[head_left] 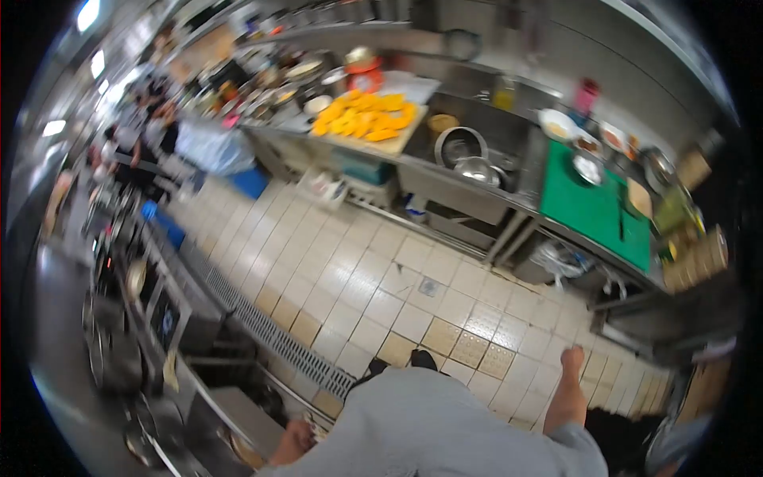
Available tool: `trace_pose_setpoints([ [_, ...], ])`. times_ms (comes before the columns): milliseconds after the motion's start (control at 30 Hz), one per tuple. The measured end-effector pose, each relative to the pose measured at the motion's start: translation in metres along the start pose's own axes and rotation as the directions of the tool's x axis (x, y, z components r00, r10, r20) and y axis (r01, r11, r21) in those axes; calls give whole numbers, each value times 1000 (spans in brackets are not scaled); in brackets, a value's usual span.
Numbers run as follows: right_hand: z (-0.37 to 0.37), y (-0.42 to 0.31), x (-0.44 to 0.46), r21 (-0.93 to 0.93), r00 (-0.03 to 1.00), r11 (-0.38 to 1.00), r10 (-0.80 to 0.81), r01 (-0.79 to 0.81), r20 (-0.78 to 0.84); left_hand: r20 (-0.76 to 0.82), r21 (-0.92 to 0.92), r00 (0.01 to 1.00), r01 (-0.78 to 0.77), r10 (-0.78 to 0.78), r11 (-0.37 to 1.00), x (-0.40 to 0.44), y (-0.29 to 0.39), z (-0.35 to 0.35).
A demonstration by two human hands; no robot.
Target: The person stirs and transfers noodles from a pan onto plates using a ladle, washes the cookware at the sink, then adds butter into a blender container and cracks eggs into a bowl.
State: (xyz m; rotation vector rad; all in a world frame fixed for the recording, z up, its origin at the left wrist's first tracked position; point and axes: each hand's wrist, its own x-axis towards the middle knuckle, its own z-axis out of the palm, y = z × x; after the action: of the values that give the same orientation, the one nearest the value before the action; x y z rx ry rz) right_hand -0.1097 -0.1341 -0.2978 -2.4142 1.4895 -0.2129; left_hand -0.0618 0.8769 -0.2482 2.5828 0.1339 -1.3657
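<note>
My left hand (298, 439) hangs low beside the steel cooking line, its fingers curled. A pale patch shows next to it, and whether the hand holds anything is too blurred to make out. Above the tiled floor on the right is my right hand (571, 358), closed and small in view, with nothing seen in it. Neither hand is seen touching a counter. On the far counter, orange-yellow cut pieces (366, 116) cover a board. Metal bowls (477, 171) sit in the sink (518, 151). A green board (592, 208) carries a metal bowl (588, 167) and a dark knife (622, 213).
Tiled floor (377, 266) runs between the counters, with a long drain grate (270, 330) along the left. Pans (115, 354) stand on the left line. Other people (135, 155) are at the far upper left, near a blue bin (248, 184). Boxes (695, 258) stand at right.
</note>
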Motion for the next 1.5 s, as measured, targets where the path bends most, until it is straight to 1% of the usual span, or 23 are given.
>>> trace_pose_setpoints([
  [33, -6, 6, -9, -235, 975, 972, 77, -26, 210, -77, 27, 996, -46, 48, 999, 12, 0, -16],
  [67, 21, 46, -6, -257, 855, 960, 224, -111, 468, -235, 49, 956, -171, 177, 984, 27, -7, -23],
  [100, 25, 46, -21, -284, 791, 934, 340, -219, 508, -74, 325, 980, -154, 187, 933, 52, 3, -62],
  [133, 34, 51, -39, -367, 882, 924, 260, -109, 393, -184, -470, 913, 244, -365, 848, 10, 99, -126],
  [167, 45, 53, -54, -445, 948, 895, 153, -15, 278, -241, -640, 904, 126, -354, 758, 18, 115, -149],
  [200, 67, 48, -45, -431, 885, 902, 196, 6, 422, -446, -488, 868, -32, -218, 872, 67, 86, -144],
  [267, 84, 12, -39, -389, 687, 921, 264, 29, 677, -416, -528, 898, -111, -142, 842, 45, 155, -217],
  [367, 82, -129, -19, -369, 775, 910, 91, 191, 625, -442, -522, 892, -167, -98, 837, 45, 190, -277],
  [467, 96, -276, -2, -106, 762, 933, -213, 345, 611, -409, -540, 910, -177, -73, 823, 76, 173, -298],
  [633, 76, -507, -30, 77, 777, 857, -496, 509, 389, -317, -695, 892, 14, -324, 719, 166, 23, -238],
  [700, 71, -572, -58, 58, 785, 813, -576, 580, 226, 6, -824, 877, 276, -480, 494, 148, -3, -239],
  [767, 92, -600, -66, 59, 767, 823, -549, 564, 333, 269, -787, 806, 499, -527, 363, 133, -26, -255],
  [833, 158, -553, -54, -15, 674, 810, -476, 586, 565, 346, -867, 870, 439, -351, 236, 157, -96, -231],
  [867, 202, -519, -42, -63, 590, 766, -436, 639, 680, 342, -865, 879, 432, -332, 256, 177, -86, -256],
  [933, 158, -551, -85, -260, 603, 752, -221, 606, 767, 215, -600, 896, 434, -387, 672, 193, -65, -313],
  [967, 184, -529, -84, -280, 476, 658, -136, 699, 869, 221, -740, 842, 474, -493, 478, 198, -32, -359],
  [1000, 161, -553, -100, -221, 334, 792, 24, 569, 942, 207, -740, 848, 462, -489, 489, 217, -8, -400],
  [1033, 120, -595, -125, -395, 349, 907, 326, 147, 878, 113, -789, 880, 361, -461, 497, 235, 10, -434],
  [1100, 151, -595, -117, -506, 329, 788, 403, 350, 854, -110, -751, 930, 153, -350, 643, 301, 13, -476],
  [1200, 256, -550, -77, -303, 410, 819, 92, 487, 907, -267, -642, 943, -18, -201, 766, 353, 64, -577],
  [1233, 176, -668, -85, -482, 374, 826, 365, 292, 853, -350, -574, 923, -77, -159, 815, 365, 90, -614],
  [1333, 251, -698, -51, -338, 347, 878, 217, 339, 912, -439, -578, 897, -233, -57, 782, 405, 100, -679],
  [1500, 298, -811, 8, -123, 222, 865, 14, 487, 975, -483, -630, 855, -188, -191, 754, 390, 121, -740],
])
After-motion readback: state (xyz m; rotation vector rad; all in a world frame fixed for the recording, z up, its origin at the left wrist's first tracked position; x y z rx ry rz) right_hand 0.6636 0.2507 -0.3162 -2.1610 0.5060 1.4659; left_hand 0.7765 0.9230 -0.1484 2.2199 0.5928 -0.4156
